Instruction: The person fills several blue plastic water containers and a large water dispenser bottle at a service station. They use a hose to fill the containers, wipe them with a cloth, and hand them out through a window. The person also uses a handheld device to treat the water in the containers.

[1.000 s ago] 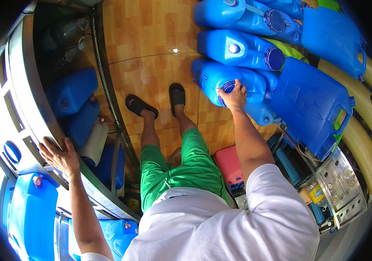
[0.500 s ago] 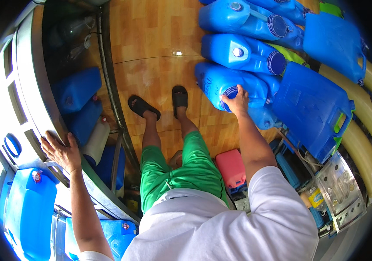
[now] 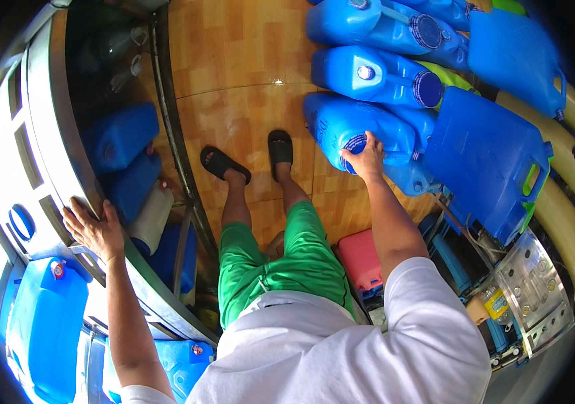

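My right hand (image 3: 366, 157) grips the round, wide blue cap (image 3: 353, 152) of a blue water jug (image 3: 385, 124), thumb on one side and fingers on the other. The jug stands at the near end of a row of similar blue jugs on the floor. Far to the left, my left hand (image 3: 95, 231) rests with fingers spread on the edge of a metal counter (image 3: 75, 161). It holds nothing. On that counter, just nearer than the hand, is a blue container (image 3: 48, 323) with a red-and-white tap.
More blue jugs (image 3: 388, 77) line the right side, with a large flat blue container (image 3: 486, 158) leaning beside them. A pink container (image 3: 361, 259) sits near my leg. Several containers (image 3: 122, 135) lie under the counter. A perforated metal rack (image 3: 535, 289) stands at the lower right.
The view has shifted slightly. My right hand stays on the cap and my left hand stays on the counter edge.
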A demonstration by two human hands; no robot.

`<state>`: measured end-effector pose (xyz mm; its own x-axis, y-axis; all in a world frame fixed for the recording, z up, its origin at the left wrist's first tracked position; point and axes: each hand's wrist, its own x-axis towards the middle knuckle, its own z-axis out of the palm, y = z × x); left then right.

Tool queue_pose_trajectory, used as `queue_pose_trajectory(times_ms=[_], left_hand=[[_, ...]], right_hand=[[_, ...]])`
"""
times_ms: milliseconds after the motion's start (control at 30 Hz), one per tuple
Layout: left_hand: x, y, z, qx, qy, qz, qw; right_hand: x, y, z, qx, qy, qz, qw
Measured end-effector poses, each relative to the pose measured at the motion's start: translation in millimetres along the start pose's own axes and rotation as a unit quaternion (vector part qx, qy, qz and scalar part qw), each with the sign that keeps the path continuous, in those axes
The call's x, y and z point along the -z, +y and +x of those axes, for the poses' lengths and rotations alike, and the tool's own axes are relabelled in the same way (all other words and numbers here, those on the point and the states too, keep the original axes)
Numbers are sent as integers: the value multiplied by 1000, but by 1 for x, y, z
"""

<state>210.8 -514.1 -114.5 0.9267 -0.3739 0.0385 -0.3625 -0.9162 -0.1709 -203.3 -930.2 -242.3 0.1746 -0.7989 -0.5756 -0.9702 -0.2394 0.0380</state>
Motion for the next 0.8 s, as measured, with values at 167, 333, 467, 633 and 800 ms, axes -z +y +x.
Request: queue_pose_trajectory(times_ms=[167,333,467,633,800], left_hand=[[-1,-3,0,-10,0,-3,1000],[2,1,1,3,-8,-1,1000],[6,3,-1,10,-13,-20,1000],[4,1,-1,5,-4,-20,1000],[5,4,0,-2,8,-14,1000]], right_hand=[[9,-5,17,-8,-2,-4,1000],[4,-4,11,12,43,-28,999],[1,17,-29,92,-6,-47,995],[-4,53,-101,92,-316,0,944],[2,73,-149,100,-381,-9,919]])
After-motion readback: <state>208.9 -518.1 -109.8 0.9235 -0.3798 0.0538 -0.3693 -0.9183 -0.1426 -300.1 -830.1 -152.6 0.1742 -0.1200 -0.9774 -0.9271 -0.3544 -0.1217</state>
